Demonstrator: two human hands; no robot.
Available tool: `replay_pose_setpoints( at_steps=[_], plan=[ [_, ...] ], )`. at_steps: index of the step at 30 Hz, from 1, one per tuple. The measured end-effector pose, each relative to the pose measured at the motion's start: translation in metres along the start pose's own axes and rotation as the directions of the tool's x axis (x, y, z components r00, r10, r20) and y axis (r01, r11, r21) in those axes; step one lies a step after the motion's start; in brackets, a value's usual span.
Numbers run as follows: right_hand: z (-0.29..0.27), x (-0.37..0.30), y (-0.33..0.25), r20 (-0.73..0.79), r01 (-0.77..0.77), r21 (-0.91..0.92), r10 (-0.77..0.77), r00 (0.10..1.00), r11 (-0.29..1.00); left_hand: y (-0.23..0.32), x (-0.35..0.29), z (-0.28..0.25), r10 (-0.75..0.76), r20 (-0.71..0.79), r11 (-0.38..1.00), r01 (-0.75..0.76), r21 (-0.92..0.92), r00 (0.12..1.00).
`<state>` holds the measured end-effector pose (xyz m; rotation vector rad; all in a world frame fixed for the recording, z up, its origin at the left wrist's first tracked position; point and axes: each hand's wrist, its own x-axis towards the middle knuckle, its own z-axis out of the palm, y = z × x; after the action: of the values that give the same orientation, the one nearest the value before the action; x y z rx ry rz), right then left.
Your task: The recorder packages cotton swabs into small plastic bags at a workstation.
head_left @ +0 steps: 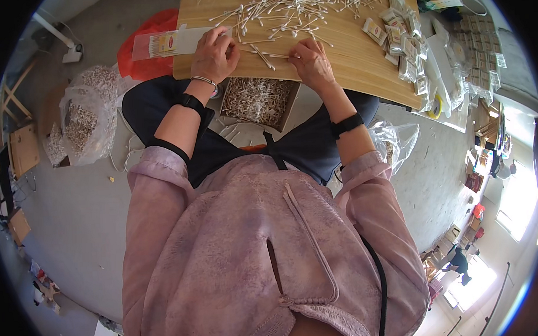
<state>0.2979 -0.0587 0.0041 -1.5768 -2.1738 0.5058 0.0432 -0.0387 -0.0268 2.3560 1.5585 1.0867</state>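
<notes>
Near the front edge of the wooden table, my right hand (312, 61) is pinched, with a cotton swab (275, 54) reaching out of its fingertips to the left. My left hand (216, 55) has its fingers curled in; what they hold, if anything, is hidden. It rests over the right end of a clear plastic sleeve (187, 39), in which a packet of cotton swabs (163, 44) with a small printed label lies. A few loose swabs (263, 57) are between my hands. Beyond them spreads a scattered pile of cotton swabs (287, 10).
Filled small packets (404, 45) are heaped on the table's right side (354, 61). An open box of swabs (259, 100) sits under the front edge, between my knees. Bags of swabs (89, 115) stand on the floor at left, by a red bag (157, 24). Yellow tape (436, 106) lies at right.
</notes>
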Motion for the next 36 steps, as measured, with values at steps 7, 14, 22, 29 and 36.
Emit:
replay_pose_setpoints(
  at_steps=[7, 14, 22, 29, 36],
  plan=[
    [-0.004, 0.009, -0.002, 0.064, -0.275, 0.332, 0.269, 0.961, 0.902, 0.0, -0.002, -0.001, -0.027, 0.015, 1.0, 0.027, 0.003, 1.0],
    [-0.006, 0.005, 0.003, 0.095, -0.34, 0.475, 0.337, 0.937, 0.811, -0.002, -0.001, 0.0, 0.006, -0.002, 1.0, -0.006, -0.001, 1.0],
    [-0.017, -0.014, -0.013, 0.355, -0.171, 0.258, 0.071, 0.932, 0.951, -0.003, -0.003, 0.001, 0.008, -0.007, 1.0, -0.008, -0.003, 1.0],
    [0.009, -0.011, -0.051, -0.082, -0.092, -0.051, 0.087, 0.993, 0.994, -0.001, -0.002, -0.003, 0.027, -0.001, 0.998, -0.027, -0.06, 1.0],
    [0.03, -0.006, -0.043, -0.142, -0.083, 0.034, 0.087, 0.986, 0.996, -0.006, -0.002, -0.002, -0.103, -0.133, 0.982, 0.079, -0.173, 0.986]
  ],
)
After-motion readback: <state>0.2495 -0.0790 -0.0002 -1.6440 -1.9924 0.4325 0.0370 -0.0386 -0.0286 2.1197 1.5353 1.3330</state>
